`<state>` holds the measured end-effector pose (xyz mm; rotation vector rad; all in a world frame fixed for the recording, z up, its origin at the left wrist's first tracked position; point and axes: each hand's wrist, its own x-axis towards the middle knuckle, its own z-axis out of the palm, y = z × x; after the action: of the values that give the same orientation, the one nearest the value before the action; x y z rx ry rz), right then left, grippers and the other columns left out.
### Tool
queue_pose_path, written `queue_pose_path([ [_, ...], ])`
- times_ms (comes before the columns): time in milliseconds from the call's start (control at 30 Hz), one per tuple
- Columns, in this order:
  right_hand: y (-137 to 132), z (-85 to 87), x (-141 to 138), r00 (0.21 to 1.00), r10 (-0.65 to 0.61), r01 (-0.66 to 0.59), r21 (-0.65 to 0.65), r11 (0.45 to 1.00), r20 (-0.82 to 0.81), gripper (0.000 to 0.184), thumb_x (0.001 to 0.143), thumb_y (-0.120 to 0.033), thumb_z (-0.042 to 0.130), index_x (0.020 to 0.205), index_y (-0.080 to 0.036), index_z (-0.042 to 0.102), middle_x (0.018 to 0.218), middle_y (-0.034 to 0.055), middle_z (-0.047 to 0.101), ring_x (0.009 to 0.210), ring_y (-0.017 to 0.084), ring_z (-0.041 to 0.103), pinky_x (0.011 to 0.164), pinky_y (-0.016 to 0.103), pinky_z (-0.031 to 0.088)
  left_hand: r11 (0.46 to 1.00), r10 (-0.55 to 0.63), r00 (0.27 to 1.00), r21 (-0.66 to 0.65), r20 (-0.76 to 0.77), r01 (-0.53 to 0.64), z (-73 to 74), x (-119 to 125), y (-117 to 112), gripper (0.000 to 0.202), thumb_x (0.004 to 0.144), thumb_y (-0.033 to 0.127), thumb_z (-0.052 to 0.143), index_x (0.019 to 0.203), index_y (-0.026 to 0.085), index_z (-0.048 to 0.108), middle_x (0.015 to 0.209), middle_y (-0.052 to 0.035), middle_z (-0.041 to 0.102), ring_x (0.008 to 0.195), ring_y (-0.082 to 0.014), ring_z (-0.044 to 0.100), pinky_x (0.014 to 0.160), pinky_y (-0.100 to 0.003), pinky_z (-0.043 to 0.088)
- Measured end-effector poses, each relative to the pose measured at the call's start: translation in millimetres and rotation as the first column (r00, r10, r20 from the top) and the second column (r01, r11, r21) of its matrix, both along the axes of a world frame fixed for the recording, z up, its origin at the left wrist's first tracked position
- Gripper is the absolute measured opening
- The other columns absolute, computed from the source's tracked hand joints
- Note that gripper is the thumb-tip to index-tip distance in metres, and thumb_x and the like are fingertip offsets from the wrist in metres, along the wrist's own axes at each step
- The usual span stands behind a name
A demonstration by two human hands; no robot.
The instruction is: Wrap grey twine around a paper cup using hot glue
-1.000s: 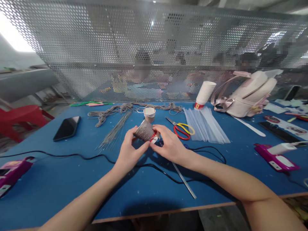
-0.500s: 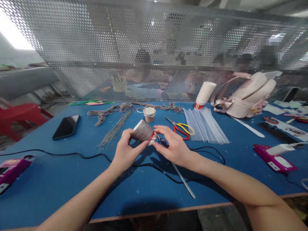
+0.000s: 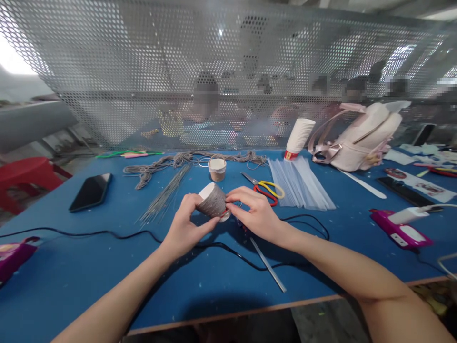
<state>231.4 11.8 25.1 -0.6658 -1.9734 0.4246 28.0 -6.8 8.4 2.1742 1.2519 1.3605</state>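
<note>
My left hand (image 3: 185, 224) is closed around a paper cup (image 3: 213, 200) wound with grey cord. The cup is tilted, its white open end up to the left and its base toward my right hand. A little red shows near the base. My right hand (image 3: 255, 214) has thumb and forefinger pinched together against the cup's lower side; what lies between them is hidden. Beneath the right hand is a glue gun, mostly covered, with a clear glue stick (image 3: 267, 264) running toward the table edge. Just beyond the cup stands a smaller cord-wrapped cup (image 3: 217, 170).
On the blue table (image 3: 107, 276) lie scissors (image 3: 264, 186), clear plastic strips (image 3: 300, 183), grey cord (image 3: 153, 169) and thin wires (image 3: 166, 195). Stacked paper cups (image 3: 300, 138) and a backpack (image 3: 367, 138) stand at the back right. A phone (image 3: 91, 191), black cable (image 3: 228, 248) and purple power strip (image 3: 400, 228) lie around.
The wrapped cup has turned in my left hand, so its red part shows less. My right thumb and forefinger have closed together against it. The view has shifted slightly.
</note>
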Motion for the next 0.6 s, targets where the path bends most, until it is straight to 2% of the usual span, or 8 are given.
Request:
queue_pose_path([
  [167,1,-0.2,0,0.996,-0.037,0.033,0.049,0.998,0.081,0.013,0.093,-0.016,0.051,0.083,-0.017,0.059,0.089,0.0082,0.066,0.085,0.018,0.062,0.078,0.031,0.049,0.997,-0.034,0.999,0.065,-0.034,0.036,0.0,-2,3,0.020,0.077,0.031,0.069,0.085,0.021,0.055,0.085,-0.0015,0.059,0.081,-0.0172,0.053,0.073,-0.030,0.043],
  [333,0,2.0,1,0.980,-0.083,0.082,0.011,0.997,0.181,0.015,0.095,-0.019,0.041,0.082,-0.019,0.050,0.089,0.0079,0.061,0.085,0.018,0.058,0.079,0.032,0.047,0.989,-0.094,0.995,0.113,-0.044,0.098,2.6,-4,3,0.021,0.075,0.025,0.071,0.088,0.021,0.055,0.085,-0.0025,0.060,0.081,-0.0177,0.054,0.073,-0.032,0.045],
  [467,7,2.6,7,0.979,-0.146,0.153,-0.039,0.987,0.142,0.013,0.094,-0.023,0.038,0.084,-0.021,0.045,0.095,0.0091,0.060,0.087,0.019,0.057,0.080,0.033,0.045,0.978,-0.145,0.989,0.150,-0.017,0.145,3.7,-7,4,0.022,0.073,0.023,0.071,0.088,0.022,0.055,0.086,-0.0029,0.060,0.082,-0.0178,0.055,0.074,-0.032,0.045],
  [533,12,4.4,14,0.974,-0.196,0.206,-0.084,0.975,0.112,0.013,0.094,-0.026,0.037,0.084,-0.021,0.044,0.092,0.0073,0.059,0.081,0.017,0.056,0.075,0.031,0.045,0.981,-0.138,0.990,0.141,0.028,0.133,3.7,-9,6,0.021,0.072,0.022,0.072,0.086,0.021,0.055,0.086,-0.0028,0.059,0.081,-0.0173,0.055,0.075,-0.031,0.045],
  [600,15,6.7,21,0.963,-0.249,0.261,-0.126,0.957,0.100,0.014,0.093,-0.026,0.037,0.082,-0.021,0.042,0.081,0.0034,0.056,0.071,0.016,0.053,0.067,0.028,0.043,0.991,-0.080,0.991,0.113,0.104,0.068,4.7,-12,9,0.023,0.070,0.024,0.073,0.084,0.021,0.055,0.084,-0.0021,0.058,0.080,-0.0167,0.055,0.074,-0.031,0.045],
])
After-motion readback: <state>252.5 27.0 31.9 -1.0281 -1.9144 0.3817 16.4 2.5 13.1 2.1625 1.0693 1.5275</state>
